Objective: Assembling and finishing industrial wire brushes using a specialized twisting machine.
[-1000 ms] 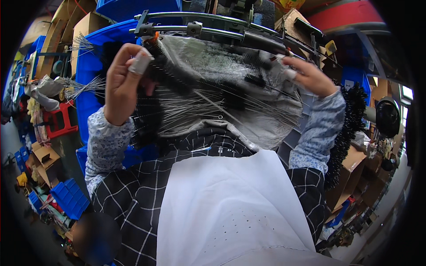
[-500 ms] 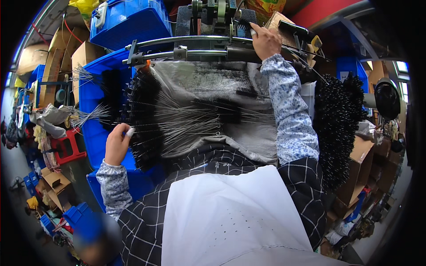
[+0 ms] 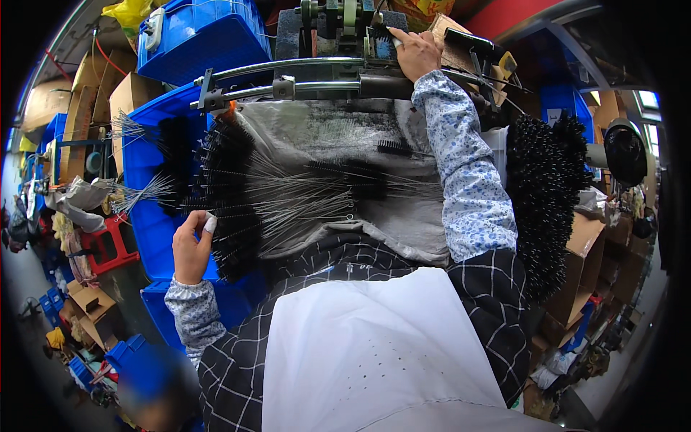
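A pile of thin wire-stemmed black brushes (image 3: 288, 194) lies fanned out on a grey cloth (image 3: 345, 129) in front of me. My left hand (image 3: 191, 245) pinches the bristle end of one brush at the pile's left edge, a taped fingertip showing. My right hand (image 3: 416, 52) reaches far forward and rests on the metal machine (image 3: 338, 29) above the cloth, its fingers closed at a small part there; what it holds is too small to tell. Two curved metal bars (image 3: 288, 79) run across below the machine.
Blue plastic crates (image 3: 194, 36) stand at the left and behind. A dense stack of finished black brushes (image 3: 547, 194) stands at the right. Cardboard boxes (image 3: 108, 93) and a red stool (image 3: 108, 241) crowd the left floor; more boxes (image 3: 583, 266) sit at the right.
My left hand dropped from head height to the left edge of the brush pile. My right hand moved forward and up onto the machine.
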A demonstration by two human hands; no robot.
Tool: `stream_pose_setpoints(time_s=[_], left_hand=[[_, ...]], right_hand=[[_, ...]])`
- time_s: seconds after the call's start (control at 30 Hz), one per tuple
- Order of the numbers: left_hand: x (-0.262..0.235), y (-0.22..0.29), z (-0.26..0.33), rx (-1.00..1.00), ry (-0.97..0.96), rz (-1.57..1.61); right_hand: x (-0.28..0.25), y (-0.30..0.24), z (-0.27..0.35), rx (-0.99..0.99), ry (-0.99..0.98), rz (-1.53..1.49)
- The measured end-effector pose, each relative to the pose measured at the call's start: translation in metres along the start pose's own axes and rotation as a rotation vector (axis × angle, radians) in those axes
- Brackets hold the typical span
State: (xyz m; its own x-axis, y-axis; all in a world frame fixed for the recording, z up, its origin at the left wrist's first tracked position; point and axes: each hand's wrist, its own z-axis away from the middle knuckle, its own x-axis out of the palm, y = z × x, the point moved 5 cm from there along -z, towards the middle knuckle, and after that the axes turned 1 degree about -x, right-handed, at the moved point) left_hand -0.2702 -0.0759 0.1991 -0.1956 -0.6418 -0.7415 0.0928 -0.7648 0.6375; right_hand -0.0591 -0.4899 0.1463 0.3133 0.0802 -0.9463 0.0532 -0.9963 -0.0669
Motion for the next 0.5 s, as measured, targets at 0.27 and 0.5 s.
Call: stream_pose_setpoints(time_s=[0.27, 0.5], left_hand=[[-0.021, -0.010, 0.001, 0.043, 0.437, 0.234], [-0.098, -0.037, 0.017, 0.231, 0.958, 0.244]], right_hand=[[0.024, 0.016, -0.010, -0.017, -0.084, 0.022], [0.007, 0.044, 0.019, 0.274, -0.014, -0.133]])
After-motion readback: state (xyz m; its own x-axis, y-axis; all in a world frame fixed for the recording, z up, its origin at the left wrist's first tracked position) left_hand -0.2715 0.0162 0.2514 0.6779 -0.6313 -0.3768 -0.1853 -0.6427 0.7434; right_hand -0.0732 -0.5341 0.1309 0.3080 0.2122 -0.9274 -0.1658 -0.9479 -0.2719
